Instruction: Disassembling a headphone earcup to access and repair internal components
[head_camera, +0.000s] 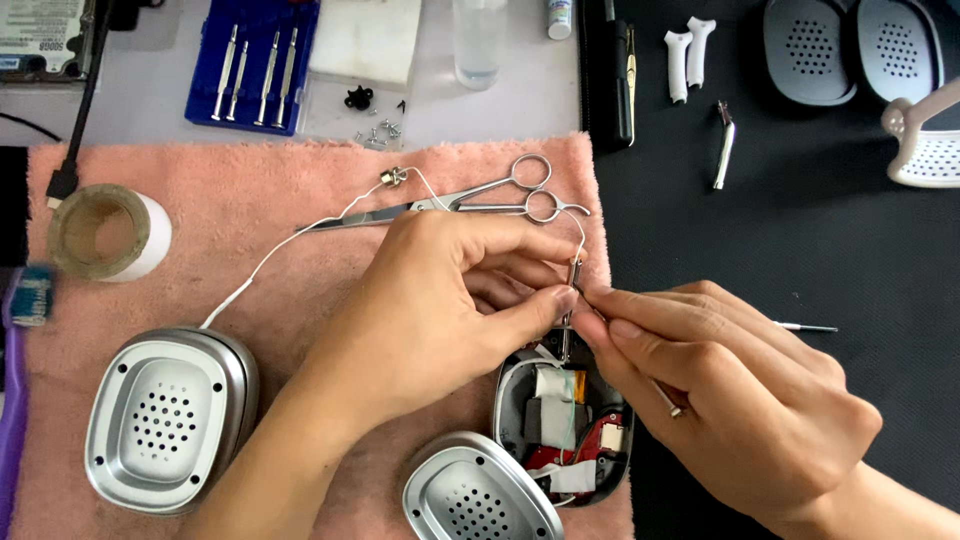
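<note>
My left hand and my right hand meet fingertip to fingertip over an opened silver headphone ear cup whose battery, red board and wires show. Between the fingertips both hands pinch a small metal connector piece at the end of a thin white cable. The cable runs left across the pink towel to a closed silver ear cup. A thin metal tool lies under my right fingers. A loose silver cup cover lies at the bottom.
Metal forceps lie on the towel above my hands. A tape roll sits left. A blue screwdriver case, small screws and a clear glass stand behind. On the black mat lie white parts and grey ear cushions.
</note>
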